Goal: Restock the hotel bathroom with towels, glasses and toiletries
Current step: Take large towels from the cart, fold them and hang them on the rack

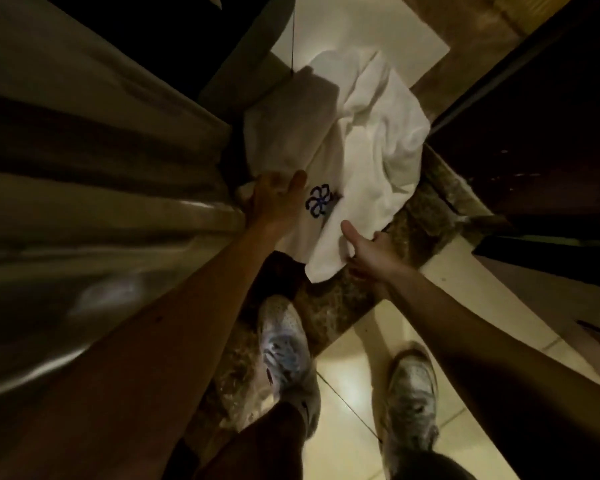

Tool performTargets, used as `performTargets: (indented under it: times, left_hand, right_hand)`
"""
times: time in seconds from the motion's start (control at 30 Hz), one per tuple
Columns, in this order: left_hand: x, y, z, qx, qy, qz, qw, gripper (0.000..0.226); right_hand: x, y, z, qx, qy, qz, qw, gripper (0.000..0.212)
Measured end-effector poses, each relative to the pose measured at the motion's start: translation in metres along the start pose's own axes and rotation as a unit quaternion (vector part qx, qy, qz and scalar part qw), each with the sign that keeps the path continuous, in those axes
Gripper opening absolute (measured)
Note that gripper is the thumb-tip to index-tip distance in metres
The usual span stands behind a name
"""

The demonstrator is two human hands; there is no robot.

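Note:
A white towel [368, 147] with a blue flower emblem [318, 201] lies crumpled on the floor, across a speckled stone threshold [347, 299]. My left hand [274, 199] grips the towel's left edge beside the emblem. My right hand [368, 251] pinches the towel's near right corner, thumb on top of the cloth. Both arms reach down from the bottom of the view.
A pale curtain [94, 188] hangs along the left. Dark door panels [534, 133] stand at the right. My two white sneakers [284, 348] stand on the threshold and the cream tile floor [354, 427]. A white mat or tile [357, 32] lies beyond the towel.

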State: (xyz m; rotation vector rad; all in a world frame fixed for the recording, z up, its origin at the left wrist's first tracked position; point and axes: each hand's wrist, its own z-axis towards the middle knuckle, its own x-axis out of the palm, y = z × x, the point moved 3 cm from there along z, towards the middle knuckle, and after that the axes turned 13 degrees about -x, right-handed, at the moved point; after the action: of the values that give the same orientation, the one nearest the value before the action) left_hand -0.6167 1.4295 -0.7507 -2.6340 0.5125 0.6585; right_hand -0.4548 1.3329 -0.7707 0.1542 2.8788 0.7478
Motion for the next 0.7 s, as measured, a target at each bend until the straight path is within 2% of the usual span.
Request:
performTargets:
  times: [0.07,0.13,0.17,0.23,0.4,0.5,0.7]
  left_hand:
    - [0.007,0.002,0.018,-0.002,-0.023,-0.044,0.999,0.046]
    - [0.009,0.004,0.026,0.003,-0.034,-0.045,0.998,0.025]
    - [0.009,0.005,0.027,0.009,-0.035,-0.034,0.999,0.025]
    - [0.006,0.005,0.024,0.028,-0.028,-0.014,0.999,0.024]
    - [-0.015,0.009,-0.018,0.047,-0.010,0.048,0.998,0.024]
    - [-0.039,0.011,-0.057,0.063,-0.019,0.016,0.998,0.020]
    - [-0.098,0.001,-0.161,0.094,-0.075,-0.018,0.993,0.030]
  right_hand:
    - [0.006,0.002,0.021,0.011,-0.005,0.050,0.999,0.094]
    - [0.009,0.005,0.032,-0.001,-0.014,0.064,0.998,0.061]
    - [0.010,0.006,0.034,-0.007,-0.021,0.060,0.998,0.040]
    - [0.006,0.009,0.033,-0.022,-0.035,0.035,0.999,0.024]
    - [-0.012,0.024,-0.005,-0.057,-0.047,0.000,0.997,0.022]
    - [-0.030,0.042,-0.045,-0.089,-0.056,0.008,0.994,0.020]
    - [-0.079,0.085,-0.143,-0.187,-0.066,-0.108,0.974,0.021]
